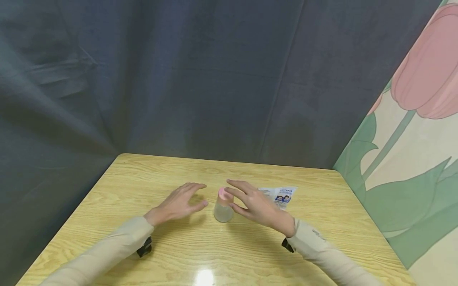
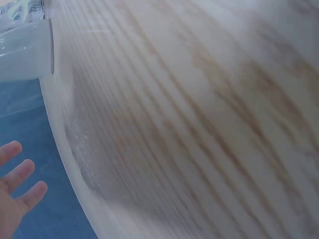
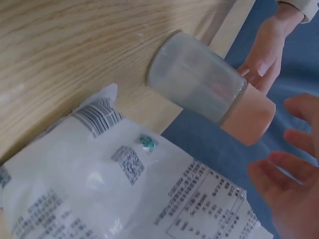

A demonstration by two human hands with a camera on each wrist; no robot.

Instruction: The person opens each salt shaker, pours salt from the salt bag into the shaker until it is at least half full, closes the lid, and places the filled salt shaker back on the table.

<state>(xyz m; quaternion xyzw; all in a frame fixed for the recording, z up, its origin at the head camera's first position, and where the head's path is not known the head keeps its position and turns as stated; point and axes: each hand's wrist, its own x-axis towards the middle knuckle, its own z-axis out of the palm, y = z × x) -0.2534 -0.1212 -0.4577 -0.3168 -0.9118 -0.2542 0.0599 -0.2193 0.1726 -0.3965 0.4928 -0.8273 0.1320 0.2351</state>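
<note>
A translucent, frosted bottle with a pink-orange cap stands upright near the middle of the table. To its left, my left hand hovers with fingers spread and thumb apart, holding nothing. My right hand is on the other side, fingers relaxed and overlapping the cap in the head view. From the right wrist view, a gap shows between those fingertips and the cap. Just behind my right hand lies a white printed plastic package, partly covered by that hand. The left wrist view catches only part of the bottle.
The wood-grain table has a dark cloth hanging behind it and along the left. At the right rises a wall painted with tulips. Black straps sit at the wrists, below light sleeves.
</note>
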